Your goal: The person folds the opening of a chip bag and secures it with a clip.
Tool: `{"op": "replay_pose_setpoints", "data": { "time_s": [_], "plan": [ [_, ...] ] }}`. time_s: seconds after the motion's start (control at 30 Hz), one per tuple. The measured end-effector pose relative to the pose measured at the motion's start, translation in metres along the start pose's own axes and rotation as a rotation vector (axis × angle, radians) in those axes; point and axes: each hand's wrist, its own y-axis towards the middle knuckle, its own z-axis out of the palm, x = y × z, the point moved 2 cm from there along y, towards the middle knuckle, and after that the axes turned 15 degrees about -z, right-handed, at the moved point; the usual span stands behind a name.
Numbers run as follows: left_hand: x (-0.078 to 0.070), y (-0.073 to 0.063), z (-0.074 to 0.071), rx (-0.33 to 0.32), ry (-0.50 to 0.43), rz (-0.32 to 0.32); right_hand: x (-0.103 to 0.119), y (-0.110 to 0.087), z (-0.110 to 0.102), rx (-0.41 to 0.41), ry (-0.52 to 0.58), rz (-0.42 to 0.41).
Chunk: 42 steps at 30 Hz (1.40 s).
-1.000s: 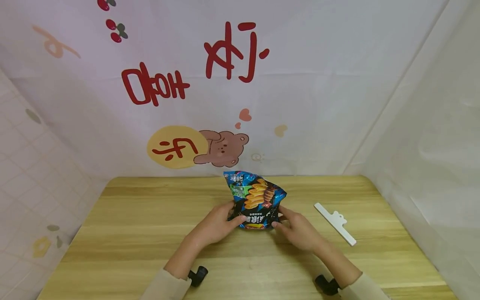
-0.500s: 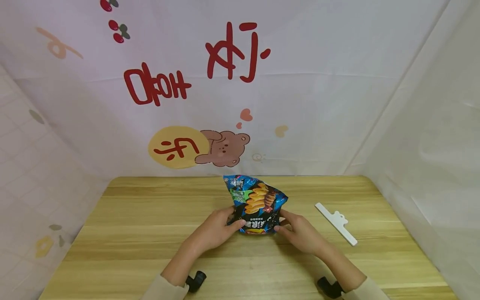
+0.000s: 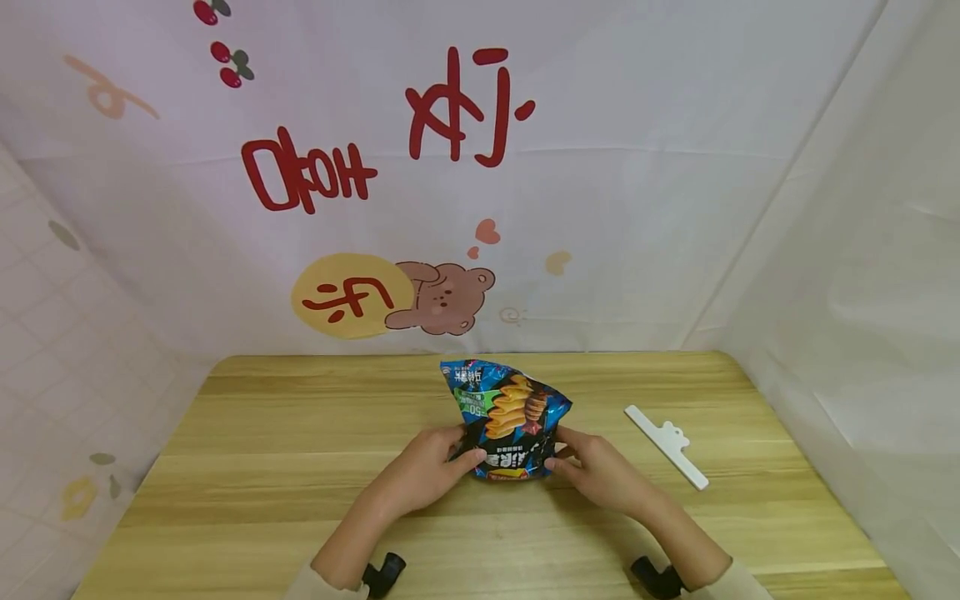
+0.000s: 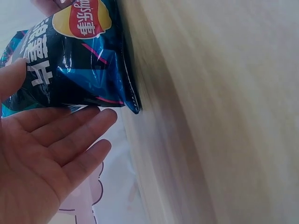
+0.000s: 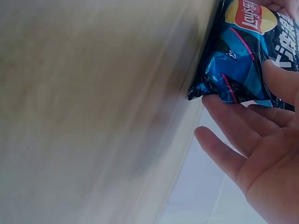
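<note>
A blue and black bag of potato chips (image 3: 512,421) stands at the middle of the table, its printed front towards me and its lettering upside down in the head view. From the left side my left hand (image 3: 431,471) holds it, thumb on the front and fingers behind. My right hand (image 3: 600,471) grips the opposite side in the same way. Both wrist views show the bag's lower sealed edge at the tabletop; whether it touches is hard to tell. To the right of my right hand lies a white bag clip (image 3: 670,446).
The wooden table (image 3: 300,417) ends at the back against a white printed cloth (image 3: 600,208). Cloth also hangs at both sides. A black wrist mount sits under each forearm, the left one (image 3: 385,575) and the right one (image 3: 655,577).
The chip bag has come a little nearer to me, with both hands still gripping its sides. The white clip stays where it lay; the head view shifts slightly.
</note>
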Motion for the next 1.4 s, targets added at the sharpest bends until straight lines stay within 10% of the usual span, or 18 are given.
{"op": "replay_pose_setpoints", "data": {
  "time_s": [0.73, 1.0, 1.4],
  "plan": [
    [0.006, -0.012, -0.004, 0.026, -0.026, -0.008, 0.009, -0.007, 0.000, 0.037, 0.031, 0.012],
    [0.008, -0.018, -0.041, -0.170, -0.094, -0.128, 0.008, -0.017, -0.018, -0.128, -0.021, 0.011],
    [-0.028, -0.014, -0.044, -0.624, -0.141, 0.334, 0.019, -0.018, -0.042, -0.371, -0.037, -0.045]
  ]
}}
